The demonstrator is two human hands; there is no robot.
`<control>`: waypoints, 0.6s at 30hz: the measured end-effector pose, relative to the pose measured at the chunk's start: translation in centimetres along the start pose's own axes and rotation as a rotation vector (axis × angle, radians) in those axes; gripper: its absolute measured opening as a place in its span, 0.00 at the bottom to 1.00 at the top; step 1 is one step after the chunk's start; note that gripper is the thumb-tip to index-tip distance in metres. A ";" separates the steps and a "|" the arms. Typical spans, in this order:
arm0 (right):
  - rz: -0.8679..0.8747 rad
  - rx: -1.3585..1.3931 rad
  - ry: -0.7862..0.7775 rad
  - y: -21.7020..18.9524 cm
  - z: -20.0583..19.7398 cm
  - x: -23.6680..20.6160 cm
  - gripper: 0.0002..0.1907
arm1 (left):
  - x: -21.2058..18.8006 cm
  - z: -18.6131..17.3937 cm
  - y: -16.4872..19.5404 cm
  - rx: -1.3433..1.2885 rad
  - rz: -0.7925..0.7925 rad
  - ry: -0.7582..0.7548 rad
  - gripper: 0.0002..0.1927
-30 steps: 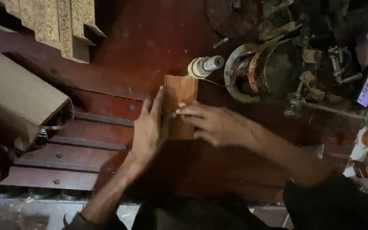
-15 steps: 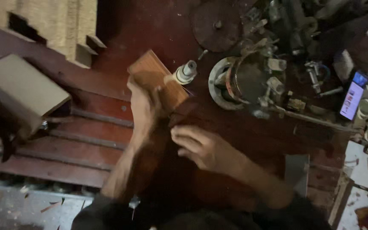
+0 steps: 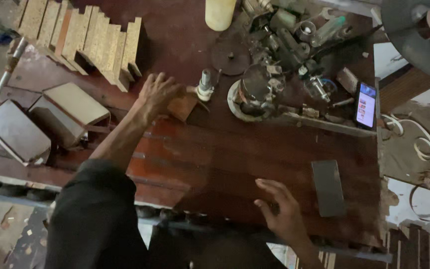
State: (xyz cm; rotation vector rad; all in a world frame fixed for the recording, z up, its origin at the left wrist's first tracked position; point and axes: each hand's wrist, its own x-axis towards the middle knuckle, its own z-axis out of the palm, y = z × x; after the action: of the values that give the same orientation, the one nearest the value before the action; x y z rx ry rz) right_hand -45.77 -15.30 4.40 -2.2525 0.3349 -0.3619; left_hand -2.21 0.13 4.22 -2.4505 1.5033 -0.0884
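My left hand (image 3: 158, 94) rests with spread fingers on a small brown wooden block (image 3: 184, 106) lying on the dark red workbench (image 3: 255, 149). A short metal spindle (image 3: 205, 85) stands upright just right of the block. My right hand (image 3: 283, 211) hovers open near the bench's front edge, fingers apart, holding nothing. A flat dark grey rectangular piece (image 3: 328, 188) lies just to the right of that hand.
Stacked chipboard pieces (image 3: 88, 40) lean at the back left. Two metal-clad boxes (image 3: 41, 122) sit on the left. Metal machine parts (image 3: 274, 65), a yellowish container (image 3: 220, 12) and a lit phone (image 3: 366, 105) crowd the back right.
My right hand has left the wooden block and moved down to the bench's front edge. My left hand stays on the block. The camera has shifted back and to the right.
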 end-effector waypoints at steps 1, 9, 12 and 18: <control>0.028 0.026 -0.005 -0.2 0.7 -0.5 0.25 | -1.5 -0.2 0.5 0.018 0.003 -0.064 0.45; -0.023 0.162 0.126 0.0 10.7 1.1 0.34 | -14.0 -2.3 17.0 -1.774 -0.450 0.171 0.49; 0.235 0.149 0.121 1.0 13.3 1.5 0.23 | -17.1 -4.8 22.3 -1.299 -0.699 0.750 0.47; -0.106 -0.045 0.274 2.2 13.5 1.4 0.15 | -14.9 -10.2 26.2 -0.666 0.130 0.787 0.59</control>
State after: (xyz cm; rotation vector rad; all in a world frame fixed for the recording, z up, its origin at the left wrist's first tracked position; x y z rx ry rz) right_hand -39.86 -7.92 -5.52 -2.2716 0.3686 -0.7290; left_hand -33.68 0.16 8.62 -3.0025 2.3049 -0.7021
